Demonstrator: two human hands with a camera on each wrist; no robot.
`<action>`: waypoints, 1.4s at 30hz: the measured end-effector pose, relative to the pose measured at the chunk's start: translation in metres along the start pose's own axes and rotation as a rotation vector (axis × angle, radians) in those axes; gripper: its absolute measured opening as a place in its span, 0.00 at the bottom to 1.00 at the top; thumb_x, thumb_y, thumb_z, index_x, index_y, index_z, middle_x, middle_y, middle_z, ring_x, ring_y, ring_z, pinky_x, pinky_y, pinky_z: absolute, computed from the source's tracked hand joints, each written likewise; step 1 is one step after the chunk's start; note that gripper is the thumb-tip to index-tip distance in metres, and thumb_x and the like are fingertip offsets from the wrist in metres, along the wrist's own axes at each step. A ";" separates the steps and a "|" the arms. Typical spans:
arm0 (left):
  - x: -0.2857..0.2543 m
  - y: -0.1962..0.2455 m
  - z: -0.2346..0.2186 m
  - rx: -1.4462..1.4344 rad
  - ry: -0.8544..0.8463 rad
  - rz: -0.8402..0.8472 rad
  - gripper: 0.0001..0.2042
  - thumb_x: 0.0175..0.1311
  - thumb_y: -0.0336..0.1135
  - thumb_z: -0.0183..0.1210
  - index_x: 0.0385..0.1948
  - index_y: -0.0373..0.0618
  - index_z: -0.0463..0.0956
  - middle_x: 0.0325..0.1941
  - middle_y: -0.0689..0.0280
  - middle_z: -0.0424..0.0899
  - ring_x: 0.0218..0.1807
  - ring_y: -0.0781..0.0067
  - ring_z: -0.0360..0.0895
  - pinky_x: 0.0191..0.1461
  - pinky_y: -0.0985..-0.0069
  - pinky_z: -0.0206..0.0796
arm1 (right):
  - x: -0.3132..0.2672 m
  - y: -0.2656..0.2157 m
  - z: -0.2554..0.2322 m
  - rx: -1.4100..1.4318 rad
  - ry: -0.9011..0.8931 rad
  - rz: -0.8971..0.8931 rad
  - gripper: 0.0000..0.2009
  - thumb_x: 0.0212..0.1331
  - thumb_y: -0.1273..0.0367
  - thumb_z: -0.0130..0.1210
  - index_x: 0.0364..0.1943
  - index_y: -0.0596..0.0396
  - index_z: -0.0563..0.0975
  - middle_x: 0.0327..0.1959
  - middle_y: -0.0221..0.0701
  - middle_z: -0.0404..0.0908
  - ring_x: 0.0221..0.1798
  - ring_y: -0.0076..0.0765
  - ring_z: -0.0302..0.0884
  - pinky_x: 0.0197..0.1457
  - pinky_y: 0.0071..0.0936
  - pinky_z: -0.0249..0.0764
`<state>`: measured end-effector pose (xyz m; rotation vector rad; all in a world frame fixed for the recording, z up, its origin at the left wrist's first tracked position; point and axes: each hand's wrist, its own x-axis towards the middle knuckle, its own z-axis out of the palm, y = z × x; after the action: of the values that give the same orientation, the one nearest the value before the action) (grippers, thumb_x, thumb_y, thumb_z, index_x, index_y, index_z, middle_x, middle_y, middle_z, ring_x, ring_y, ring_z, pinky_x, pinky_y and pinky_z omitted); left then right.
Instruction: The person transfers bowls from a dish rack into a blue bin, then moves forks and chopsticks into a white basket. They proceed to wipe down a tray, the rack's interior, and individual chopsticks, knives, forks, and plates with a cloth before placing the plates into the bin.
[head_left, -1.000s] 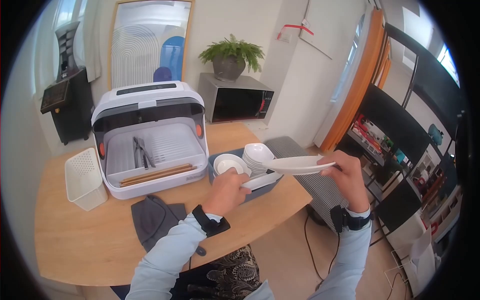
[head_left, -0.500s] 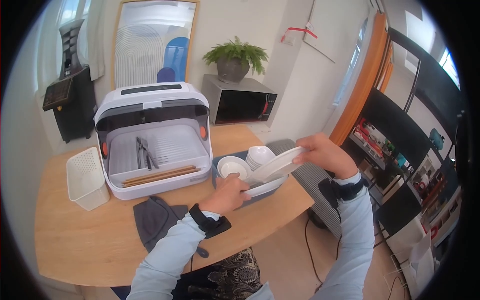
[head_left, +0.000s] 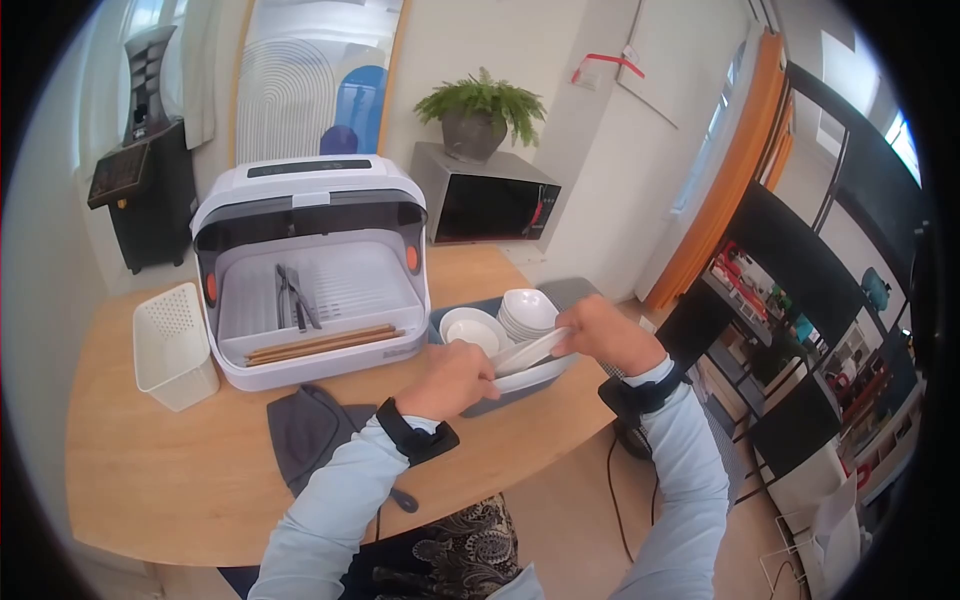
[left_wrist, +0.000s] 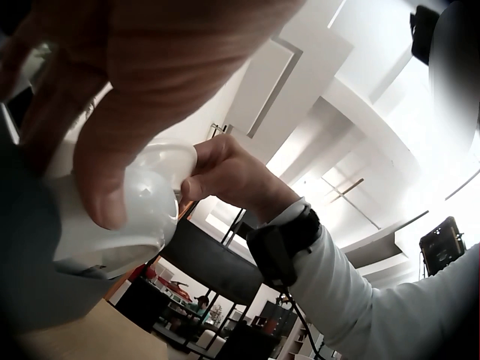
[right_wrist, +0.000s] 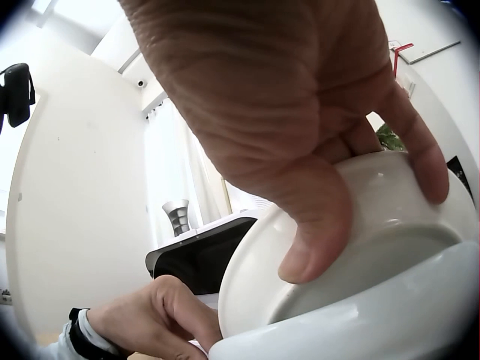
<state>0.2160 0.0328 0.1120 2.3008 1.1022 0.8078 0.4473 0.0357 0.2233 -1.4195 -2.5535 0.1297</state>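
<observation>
My right hand [head_left: 608, 335] pinches the rim of a white plate [right_wrist: 251, 289], thumb on its face and fingers behind. The plate is tilted, its lower part within the blue-grey basin [head_left: 490, 402] at the table's right side. My left hand [head_left: 455, 380] grips a glossy white dish [left_wrist: 142, 217] at the basin's front, thumb pressed on its outer side. In the head view the plate [head_left: 535, 350] stands right behind that dish. Further back in the basin are a stack of white bowls [head_left: 528, 308] and a round white bowl [head_left: 472, 328].
Left of the basin stands a white dish cabinet [head_left: 310, 375], lid raised, with tongs [head_left: 291, 297] and wooden chopsticks [head_left: 320, 345] inside. A white perforated basket [head_left: 175, 350] and a grey cloth [head_left: 310, 435] lie on the table [head_left: 170, 480]. Behind are a microwave [head_left: 490, 205] and a potted fern [head_left: 480, 105].
My right hand has brought the plate left and down, from level above the basin's right side to tilted down into it. My left hand stays on the dish at the front.
</observation>
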 end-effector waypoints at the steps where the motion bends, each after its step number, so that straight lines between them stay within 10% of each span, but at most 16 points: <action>1: -0.001 0.001 -0.003 -0.022 0.034 -0.015 0.09 0.47 0.34 0.68 0.22 0.38 0.82 0.28 0.50 0.82 0.32 0.53 0.79 0.42 0.65 0.68 | 0.000 0.000 0.001 -0.004 -0.004 0.005 0.11 0.41 0.73 0.64 0.30 0.64 0.81 0.25 0.51 0.77 0.31 0.53 0.75 0.37 0.37 0.70; 24: -0.001 0.014 0.031 0.238 0.114 0.164 0.35 0.48 0.41 0.69 0.55 0.30 0.65 0.47 0.47 0.78 0.51 0.47 0.74 0.55 0.56 0.63 | 0.010 -0.008 0.032 -0.280 -0.048 -0.193 0.07 0.44 0.69 0.62 0.24 0.60 0.81 0.25 0.48 0.78 0.33 0.57 0.77 0.38 0.43 0.74; 30: -0.002 0.013 0.034 0.263 0.160 0.171 0.29 0.55 0.39 0.64 0.54 0.29 0.64 0.46 0.47 0.77 0.49 0.50 0.74 0.54 0.57 0.60 | 0.009 -0.008 0.022 0.056 -0.406 0.071 0.22 0.61 0.53 0.53 0.41 0.61 0.79 0.42 0.49 0.80 0.49 0.50 0.77 0.49 0.44 0.72; 34: 0.000 0.007 0.042 0.338 0.309 0.229 0.22 0.56 0.40 0.63 0.45 0.32 0.69 0.42 0.51 0.78 0.45 0.53 0.75 0.48 0.60 0.60 | -0.017 -0.011 0.053 -0.304 0.060 0.019 0.31 0.63 0.44 0.47 0.59 0.54 0.70 0.62 0.43 0.68 0.65 0.52 0.62 0.58 0.55 0.60; 42: -0.002 0.009 0.033 0.237 0.090 0.085 0.32 0.60 0.47 0.60 0.58 0.28 0.64 0.55 0.41 0.74 0.60 0.47 0.70 0.60 0.55 0.56 | -0.024 -0.016 0.076 -0.120 0.218 -0.048 0.25 0.62 0.53 0.53 0.59 0.50 0.70 0.62 0.40 0.68 0.64 0.50 0.63 0.66 0.46 0.54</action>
<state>0.2424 0.0206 0.0931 2.5434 1.2035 0.8611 0.4285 0.0093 0.1489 -1.3295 -2.4480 -0.1798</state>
